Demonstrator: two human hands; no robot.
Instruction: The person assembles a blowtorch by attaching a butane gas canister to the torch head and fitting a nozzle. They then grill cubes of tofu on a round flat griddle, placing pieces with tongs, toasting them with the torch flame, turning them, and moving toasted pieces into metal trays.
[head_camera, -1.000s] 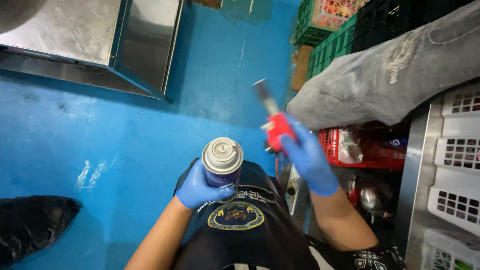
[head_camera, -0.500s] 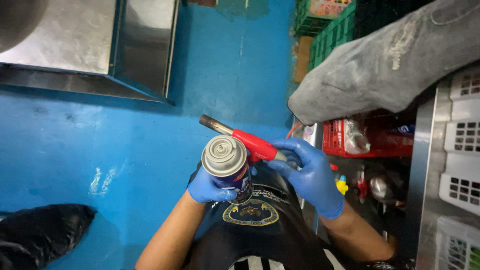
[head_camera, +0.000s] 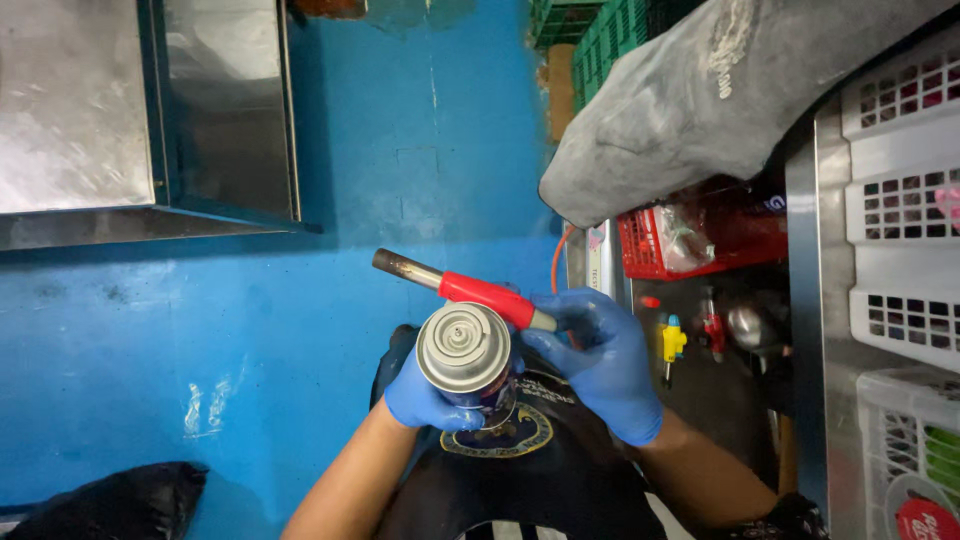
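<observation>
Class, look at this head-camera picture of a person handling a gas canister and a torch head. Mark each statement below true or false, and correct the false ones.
1. Both hands wear blue gloves. True.
2. The left hand holds a metal gas canister. True.
3. The right hand holds a green torch head. False: the torch head is red with a metal nozzle.
4. The floor is painted yellow. False: it is blue.
5. White perforated crates stand at the right edge. True.

Blue floor (head_camera: 200, 330), steel cabinet (head_camera: 150, 110), red basket (head_camera: 690, 240) (shelved), white crates (head_camera: 900, 210)
</observation>
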